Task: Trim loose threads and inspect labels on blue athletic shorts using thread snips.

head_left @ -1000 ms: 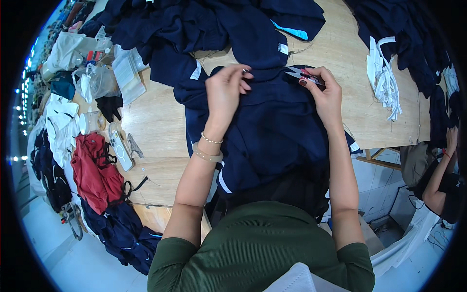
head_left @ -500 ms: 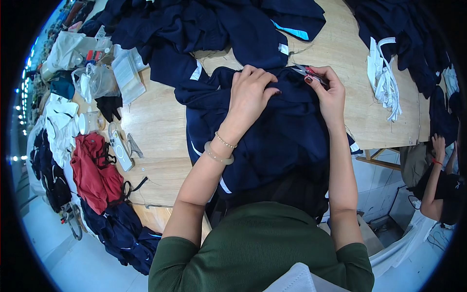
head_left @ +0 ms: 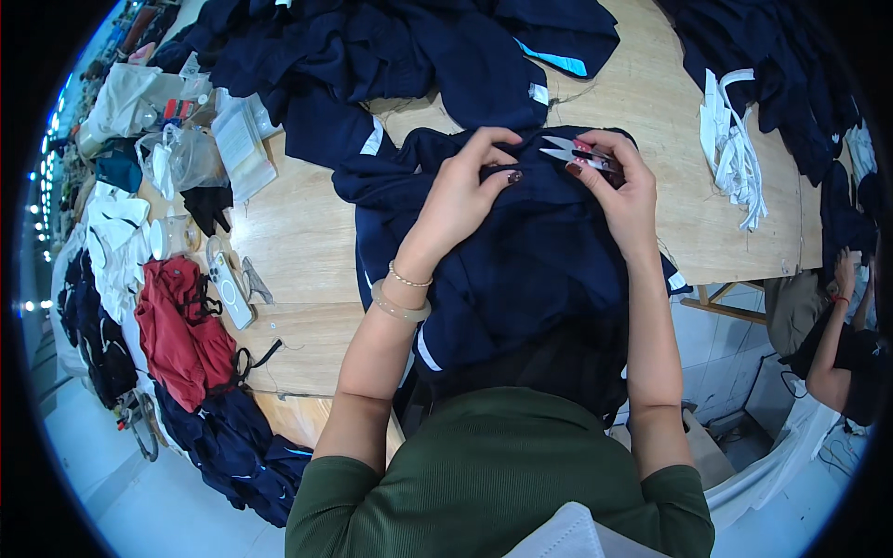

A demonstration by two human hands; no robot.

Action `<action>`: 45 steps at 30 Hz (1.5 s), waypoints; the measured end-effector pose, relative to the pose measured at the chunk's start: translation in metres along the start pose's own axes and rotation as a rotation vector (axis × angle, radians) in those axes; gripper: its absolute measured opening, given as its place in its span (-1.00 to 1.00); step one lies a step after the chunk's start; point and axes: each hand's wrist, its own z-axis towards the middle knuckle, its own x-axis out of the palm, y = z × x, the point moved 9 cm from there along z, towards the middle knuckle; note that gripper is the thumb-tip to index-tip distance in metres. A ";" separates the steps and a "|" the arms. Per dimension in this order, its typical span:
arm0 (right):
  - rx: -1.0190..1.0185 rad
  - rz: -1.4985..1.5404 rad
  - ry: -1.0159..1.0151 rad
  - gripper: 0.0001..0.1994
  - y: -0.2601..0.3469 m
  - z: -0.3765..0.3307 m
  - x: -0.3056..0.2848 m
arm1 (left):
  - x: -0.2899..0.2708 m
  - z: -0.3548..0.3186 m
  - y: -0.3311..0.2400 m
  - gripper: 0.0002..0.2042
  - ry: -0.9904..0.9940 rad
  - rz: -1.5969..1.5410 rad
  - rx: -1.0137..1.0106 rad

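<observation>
L hand (head_left: 458, 200) has slid up the navy garment (head_left: 521, 270) mid-table (head_left: 307, 223) and now pinches its top edge, w/ R hand (head_left: 619, 191) gripping thread snips (head_left: 569, 153) just beside it, so trimming looks close.

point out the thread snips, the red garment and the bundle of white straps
thread snips (head_left: 569, 151), head view, on the metal blades
red garment (head_left: 181, 330), head view, on its crumpled middle
bundle of white straps (head_left: 730, 149), head view, on the bunched middle
</observation>
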 end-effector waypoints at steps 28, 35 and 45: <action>-0.167 -0.182 -0.153 -0.73 0.044 -0.019 0.011 | -0.006 -0.006 -0.008 -0.62 -0.042 -0.772 -0.225; -0.526 -0.449 -0.221 -0.70 0.075 -0.029 0.013 | -0.010 -0.008 -0.010 -0.58 -0.098 -0.837 -0.148; -0.589 -0.410 -0.288 -0.72 0.078 -0.035 0.010 | -0.006 -0.010 -0.013 -0.54 -0.075 -0.920 -0.182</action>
